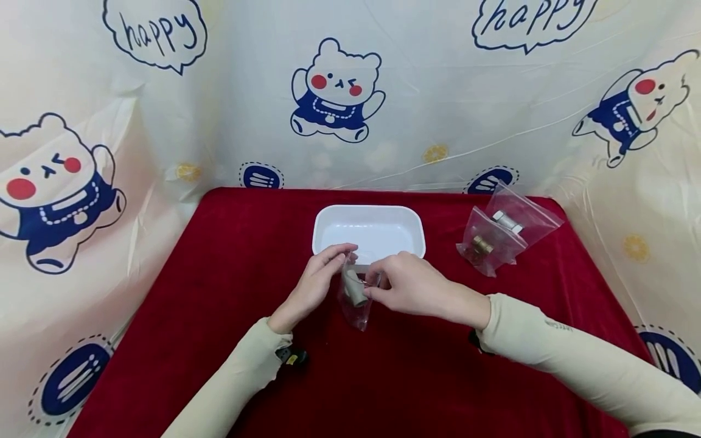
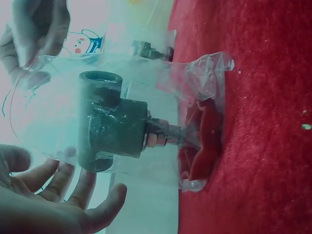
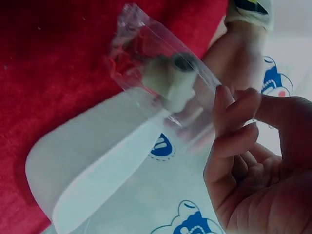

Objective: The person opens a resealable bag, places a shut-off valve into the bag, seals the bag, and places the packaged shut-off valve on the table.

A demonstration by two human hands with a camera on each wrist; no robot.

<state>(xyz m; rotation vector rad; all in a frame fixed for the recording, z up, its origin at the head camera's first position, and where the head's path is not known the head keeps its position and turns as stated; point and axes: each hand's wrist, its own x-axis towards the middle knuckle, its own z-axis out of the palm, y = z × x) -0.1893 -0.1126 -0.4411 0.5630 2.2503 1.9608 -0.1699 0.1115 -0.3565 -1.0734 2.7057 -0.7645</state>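
Note:
A clear plastic zip bag [image 1: 358,317] hangs upright in front of the white tray, over the red cloth. Inside it is a grey pipe tee valve [image 2: 112,129] with a metal stem and a red handle [image 2: 207,148] at the bag's bottom end. My right hand [image 1: 413,285] pinches the bag's upper edge between thumb and fingers. The left hand [image 1: 316,277] is at the other side of the bag, its fingers spread and fairly straight; some fingertips lie behind the clear plastic against it. Whether the left thumb grips the bag is not plain.
A white rectangular tray [image 1: 369,210] stands just behind the hands. To the right lie two more clear bags, one with a brass fitting [image 1: 482,245], one with a silver fitting [image 1: 508,222]. Red cloth [image 1: 246,243] covers the table; printed curtains surround its far sides.

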